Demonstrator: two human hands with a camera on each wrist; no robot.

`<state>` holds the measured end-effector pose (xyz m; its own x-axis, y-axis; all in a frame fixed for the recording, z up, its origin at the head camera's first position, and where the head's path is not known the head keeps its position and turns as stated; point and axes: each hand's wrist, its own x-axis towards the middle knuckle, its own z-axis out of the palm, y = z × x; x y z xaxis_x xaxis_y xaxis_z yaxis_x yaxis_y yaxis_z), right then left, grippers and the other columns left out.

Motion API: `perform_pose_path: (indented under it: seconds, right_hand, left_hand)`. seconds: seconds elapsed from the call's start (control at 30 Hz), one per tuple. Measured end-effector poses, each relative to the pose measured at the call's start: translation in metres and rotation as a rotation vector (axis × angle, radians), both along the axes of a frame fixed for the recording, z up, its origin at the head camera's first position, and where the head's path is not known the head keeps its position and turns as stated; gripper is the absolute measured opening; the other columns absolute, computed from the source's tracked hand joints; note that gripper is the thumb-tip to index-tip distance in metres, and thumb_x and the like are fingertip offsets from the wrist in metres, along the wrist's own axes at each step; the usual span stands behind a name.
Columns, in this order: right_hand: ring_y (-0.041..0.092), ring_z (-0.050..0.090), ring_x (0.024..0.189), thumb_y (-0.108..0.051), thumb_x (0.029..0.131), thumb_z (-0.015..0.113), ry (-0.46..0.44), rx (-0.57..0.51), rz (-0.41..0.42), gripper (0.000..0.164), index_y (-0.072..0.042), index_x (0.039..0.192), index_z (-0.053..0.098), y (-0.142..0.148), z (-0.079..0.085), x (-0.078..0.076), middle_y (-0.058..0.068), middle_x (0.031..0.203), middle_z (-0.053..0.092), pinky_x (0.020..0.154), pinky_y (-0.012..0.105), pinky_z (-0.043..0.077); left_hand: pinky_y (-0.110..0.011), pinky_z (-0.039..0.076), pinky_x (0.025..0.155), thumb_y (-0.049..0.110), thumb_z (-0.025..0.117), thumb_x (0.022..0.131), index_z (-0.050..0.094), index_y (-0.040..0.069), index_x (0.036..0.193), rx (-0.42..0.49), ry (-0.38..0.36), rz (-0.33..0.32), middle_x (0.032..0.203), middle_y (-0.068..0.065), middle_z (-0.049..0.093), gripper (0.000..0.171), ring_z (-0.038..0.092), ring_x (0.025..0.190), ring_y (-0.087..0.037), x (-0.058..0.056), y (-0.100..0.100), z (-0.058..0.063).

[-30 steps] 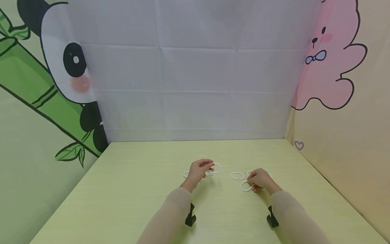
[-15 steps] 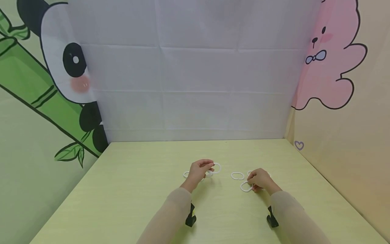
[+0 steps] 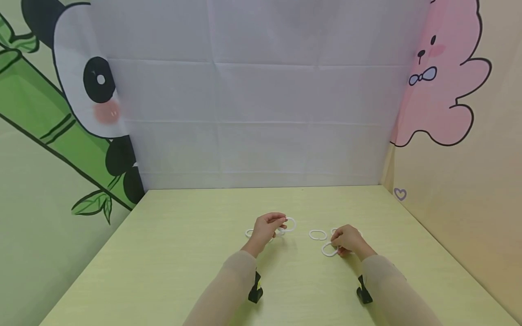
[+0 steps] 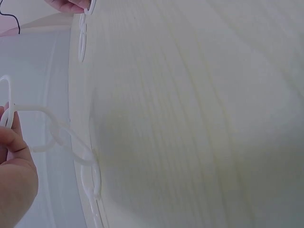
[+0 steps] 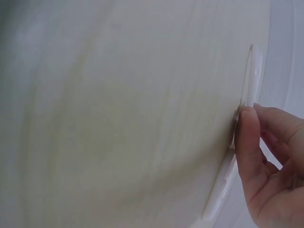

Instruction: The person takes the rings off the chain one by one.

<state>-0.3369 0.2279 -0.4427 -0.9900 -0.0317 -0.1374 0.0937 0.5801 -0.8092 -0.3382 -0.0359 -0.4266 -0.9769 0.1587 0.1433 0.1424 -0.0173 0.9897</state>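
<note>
My left hand pinches the end link of a white plastic chain between thumb and fingers. That link is raised off the table, and several joined links trail down to the surface behind the hand. On the right, my right hand pinches a white plastic link that lies at the tabletop. In the right wrist view the thumb and forefinger meet on the link. More white links lie partly hidden behind and under this hand.
A loose white oval link lies on the pale wood table between the hands. Behind the table hangs a white cloth. Printed panels with a panda and a pink bear stand at the sides.
</note>
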Motion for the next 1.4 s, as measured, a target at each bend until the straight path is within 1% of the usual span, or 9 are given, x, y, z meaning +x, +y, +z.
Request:
perform_pose_path:
  seconds: [0.2,0.33,0.5,0.67,0.9,1.0,1.17,1.27,1.4]
  right_hand:
    - [0.014,0.053,0.043,0.008,0.079,0.065,-0.001,0.005,-0.001,0.006,0.003,0.075,0.063,0.0,0.001,0.0,0.009,0.054,0.055,0.044,0.026,0.05]
    - [0.013,0.053,0.042,0.008,0.078,0.065,-0.002,0.004,-0.001,0.009,0.002,0.073,0.062,0.001,0.0,-0.001,0.008,0.054,0.055,0.044,0.026,0.05]
    - [0.013,0.053,0.043,0.008,0.078,0.065,-0.006,0.007,-0.002,0.009,0.001,0.072,0.061,0.0,-0.001,0.0,0.008,0.054,0.055,0.044,0.025,0.049]
    - [0.013,0.053,0.043,0.008,0.079,0.065,-0.008,0.017,0.001,0.008,0.003,0.074,0.061,-0.002,0.0,0.002,0.009,0.054,0.055,0.044,0.026,0.05]
    - [0.013,0.054,0.043,0.008,0.079,0.065,-0.001,0.038,0.009,0.008,0.002,0.074,0.062,-0.004,0.002,0.005,0.009,0.054,0.056,0.044,0.026,0.05]
    - [0.013,0.054,0.042,0.008,0.079,0.065,-0.001,0.045,0.011,0.008,0.003,0.074,0.062,-0.004,0.002,0.005,0.009,0.054,0.056,0.044,0.026,0.05]
    - [0.013,0.053,0.041,0.009,0.078,0.065,0.004,0.056,0.012,0.009,0.002,0.073,0.061,-0.004,0.002,0.004,0.009,0.053,0.055,0.043,0.025,0.05]
    - [0.013,0.053,0.041,0.008,0.078,0.065,0.007,0.062,0.015,0.009,0.002,0.073,0.061,-0.005,0.002,0.004,0.008,0.052,0.055,0.043,0.025,0.05]
    - [0.014,0.054,0.043,0.007,0.079,0.065,-0.002,0.053,0.026,0.007,0.003,0.075,0.061,-0.005,0.003,0.005,0.009,0.054,0.056,0.044,0.026,0.05]
  left_hand:
    - [-0.016,0.033,0.045,0.005,0.057,0.091,0.058,-0.012,0.111,-0.008,0.002,-0.001,0.103,-0.02,0.064,0.026,0.065,0.08,-0.021,0.016,0.0,0.018]
    - [-0.015,0.033,0.045,0.004,0.056,0.091,0.057,-0.013,0.111,-0.006,0.0,0.0,0.105,-0.023,0.062,0.026,0.064,0.081,-0.021,0.021,0.0,0.022]
    - [-0.015,0.033,0.045,0.005,0.057,0.091,0.059,-0.01,0.11,-0.009,-0.006,0.002,0.103,-0.02,0.064,0.024,0.065,0.081,-0.021,0.021,-0.001,0.023]
    - [-0.016,0.033,0.045,0.005,0.058,0.091,0.062,-0.007,0.107,-0.006,-0.006,0.01,0.101,-0.018,0.065,0.02,0.064,0.082,-0.023,0.021,-0.002,0.022]
    - [-0.015,0.034,0.045,0.016,0.062,0.089,0.064,-0.002,0.105,0.004,0.033,0.003,0.094,-0.007,0.068,0.024,0.064,0.076,-0.013,0.003,-0.004,-0.002]
    - [-0.015,0.035,0.045,0.016,0.062,0.089,0.063,-0.003,0.107,-0.002,0.03,0.003,0.096,-0.009,0.068,0.026,0.064,0.077,-0.013,0.002,-0.004,-0.002]
    - [-0.014,0.034,0.044,0.013,0.061,0.09,0.062,-0.003,0.109,-0.017,-0.03,0.026,0.103,-0.014,0.066,0.025,0.064,0.078,-0.013,0.0,-0.003,-0.002]
    - [-0.015,0.033,0.043,0.013,0.061,0.09,0.063,-0.001,0.108,-0.017,-0.038,0.03,0.104,-0.016,0.065,0.024,0.064,0.076,-0.011,0.0,-0.004,-0.001]
    - [-0.015,0.032,0.043,0.013,0.061,0.09,0.062,-0.003,0.11,-0.016,-0.039,0.024,0.105,-0.016,0.065,0.025,0.063,0.075,-0.01,0.002,-0.005,-0.001]
